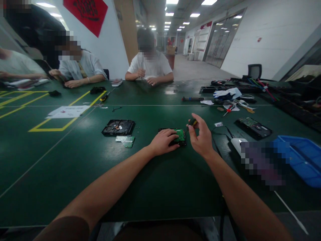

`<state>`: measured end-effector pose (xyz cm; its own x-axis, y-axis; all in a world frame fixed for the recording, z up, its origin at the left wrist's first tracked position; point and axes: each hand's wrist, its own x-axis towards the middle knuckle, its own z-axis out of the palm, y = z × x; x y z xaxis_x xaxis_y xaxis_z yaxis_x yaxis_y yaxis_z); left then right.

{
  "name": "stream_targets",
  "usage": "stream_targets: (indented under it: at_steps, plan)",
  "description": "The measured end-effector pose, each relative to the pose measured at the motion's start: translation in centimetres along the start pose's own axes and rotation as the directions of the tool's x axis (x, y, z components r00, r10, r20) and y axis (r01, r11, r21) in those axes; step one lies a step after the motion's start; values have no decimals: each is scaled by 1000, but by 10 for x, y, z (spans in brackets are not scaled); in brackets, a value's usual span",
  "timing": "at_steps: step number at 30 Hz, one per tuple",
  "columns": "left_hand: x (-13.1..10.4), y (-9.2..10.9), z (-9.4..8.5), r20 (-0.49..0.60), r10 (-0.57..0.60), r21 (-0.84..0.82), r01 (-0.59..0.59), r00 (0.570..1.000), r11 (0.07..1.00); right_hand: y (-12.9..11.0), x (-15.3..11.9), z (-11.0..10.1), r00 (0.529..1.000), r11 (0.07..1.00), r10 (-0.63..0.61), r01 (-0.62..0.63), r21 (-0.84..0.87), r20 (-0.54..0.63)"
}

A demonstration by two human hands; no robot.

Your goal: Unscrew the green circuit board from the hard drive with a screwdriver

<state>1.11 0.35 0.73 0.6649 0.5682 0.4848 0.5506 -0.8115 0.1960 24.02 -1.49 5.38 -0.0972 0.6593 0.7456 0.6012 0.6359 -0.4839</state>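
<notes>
A black drive with a green circuit board point(181, 134) lies flat on the green table point(150, 180). My left hand point(164, 142) rests over its left part, fingers apart and pressing on the board. Just right of the drive, my right hand point(200, 137) grips a small screwdriver point(192, 122) with a dark and yellow handle between thumb and fingers. The screwdriver's tip is near the drive's right edge; whether it touches is too small to tell. To the left sits an opened black drive casing point(118, 127), with a loose green circuit board point(125, 141) in front of it.
Another drive point(253, 128), a white device point(239, 145) with a cable and a blue tray point(301, 160) are at the right. Farther back lie gloves point(228, 93) and a red screwdriver point(229, 109). A paper sheet point(67, 111) is at left. People sit across the table.
</notes>
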Motion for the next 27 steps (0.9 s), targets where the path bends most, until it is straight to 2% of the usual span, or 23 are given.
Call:
stream_targets:
  at_steps: [4, 10, 20, 27]
  plan:
    - [-1, -1, 1, -10, 10, 3, -10, 1000, 1000, 0, 1, -1, 999, 996, -43, 41, -75, -31]
    - [-1, -1, 1, -4, 7, 2, -7, 1000, 1000, -2, 3, -1, 998, 996, -40, 36, -79, -48]
    - [-1, -1, 2, -10, -2, -11, 2, 1000, 1000, -3, -1, 3, 999, 996, 52, -52, 77, -7]
    - [0, -1, 1, -4, -4, -12, 4, 1000, 1000, -3, 0, 1, 1000, 1000, 2, -2, 15, -1]
